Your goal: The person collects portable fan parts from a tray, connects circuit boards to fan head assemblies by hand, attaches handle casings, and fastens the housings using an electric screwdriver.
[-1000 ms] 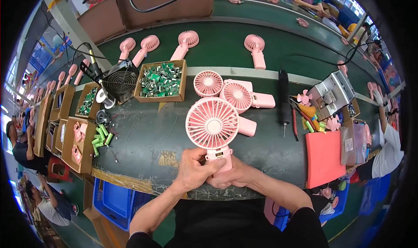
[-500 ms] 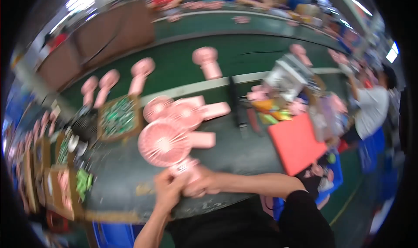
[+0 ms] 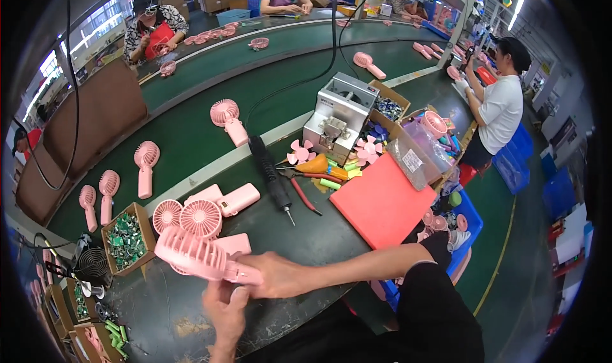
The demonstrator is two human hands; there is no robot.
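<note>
A pink handheld fan (image 3: pixel 191 253) is held just above the near part of the dark workbench, its round grille tilted to show the slotted side. My right hand (image 3: pixel 277 275) is closed round the far side of its handle. From below, my left hand (image 3: pixel 226 309) grips the same handle, thumb raised along it; some of its fingers are hidden. Just beyond, several more pink fans (image 3: pixel 201 219) lie overlapping on the bench, partly covered by the held one. A black electric screwdriver (image 3: pixel 271 175) lies further right, its bit pointing toward me.
A red pad (image 3: pixel 386 200) lies right of pliers (image 3: pixel 306 196), beneath a grey metal machine (image 3: pixel 341 117). At left stands a box of green circuit boards (image 3: pixel 127 238). Pink fans (image 3: pixel 146 165) rest on the green conveyor (image 3: pixel 182 117). A co-worker in white (image 3: pixel 500 101) stands at right.
The fan in my hands has tipped from facing up toward me to lying on its side. My view has swung, so the bench things sit further left and lower.
</note>
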